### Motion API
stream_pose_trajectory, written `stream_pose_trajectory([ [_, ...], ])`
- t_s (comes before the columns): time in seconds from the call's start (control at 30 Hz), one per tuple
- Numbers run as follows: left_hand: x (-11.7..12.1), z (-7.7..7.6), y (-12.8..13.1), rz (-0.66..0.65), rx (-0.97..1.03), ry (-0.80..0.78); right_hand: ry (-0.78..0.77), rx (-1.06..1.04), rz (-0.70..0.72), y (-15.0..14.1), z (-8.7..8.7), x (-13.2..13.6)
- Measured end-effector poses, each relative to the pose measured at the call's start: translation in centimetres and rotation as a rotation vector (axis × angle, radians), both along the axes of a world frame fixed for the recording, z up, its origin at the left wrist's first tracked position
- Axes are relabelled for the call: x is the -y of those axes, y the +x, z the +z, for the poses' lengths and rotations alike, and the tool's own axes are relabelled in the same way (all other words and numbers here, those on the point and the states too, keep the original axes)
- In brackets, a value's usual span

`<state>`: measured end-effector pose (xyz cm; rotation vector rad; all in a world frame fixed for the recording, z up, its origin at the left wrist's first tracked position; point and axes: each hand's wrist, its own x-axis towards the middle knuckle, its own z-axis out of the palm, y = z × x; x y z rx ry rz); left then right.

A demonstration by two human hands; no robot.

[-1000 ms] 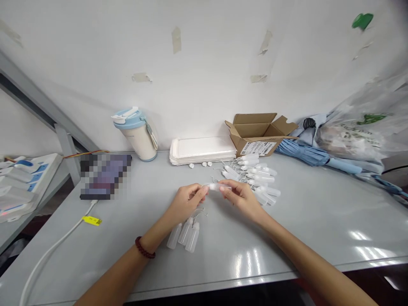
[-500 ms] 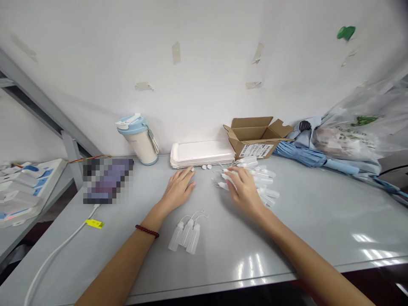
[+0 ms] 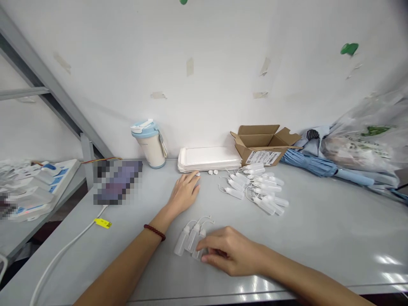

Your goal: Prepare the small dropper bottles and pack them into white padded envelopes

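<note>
Three small translucent squeeze bottles with white tops and thin curved tips lie side by side near the front. The fingers of my right hand (image 3: 234, 250) close around the lower end of the rightmost bottle (image 3: 202, 233), its thumb and index finger partly hiding it. The left bottle (image 3: 182, 241) and middle bottle (image 3: 192, 239) are untouched. My left hand (image 3: 183, 195) lies flat on the table, fingers stretched toward a small white cap (image 3: 198, 174). Two more caps (image 3: 213, 172) sit just right of it. Several similar bottles (image 3: 261, 187) are heaped right of centre.
Against the wall stand a cream tumbler with a blue lid (image 3: 149, 144), a stack of white trays (image 3: 210, 157) and an open cardboard box (image 3: 259, 144). A folded blue umbrella (image 3: 314, 163) and plastic bag (image 3: 360, 144) lie right. A blurred phone (image 3: 121, 180) with its white cable (image 3: 66, 246) lies left.
My right hand has moved from the heap toward me, to the rightmost front bottle. My left hand stays by the caps. The view has shifted slightly.
</note>
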<state>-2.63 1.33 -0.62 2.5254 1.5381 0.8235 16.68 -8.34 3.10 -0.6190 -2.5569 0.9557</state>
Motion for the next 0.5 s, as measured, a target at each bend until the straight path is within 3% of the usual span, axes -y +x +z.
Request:
stream_pose_trajectory([
  [0.3,-0.6,-0.3,0.2,-0.097,0.073,0.039,0.119,0.085,0.026,-0.1,-0.4,-0.3],
  [0.5,-0.3,-0.2,0.0,-0.116,0.130,0.043,0.223,0.142,-0.050,0.8,-0.6,-1.3],
])
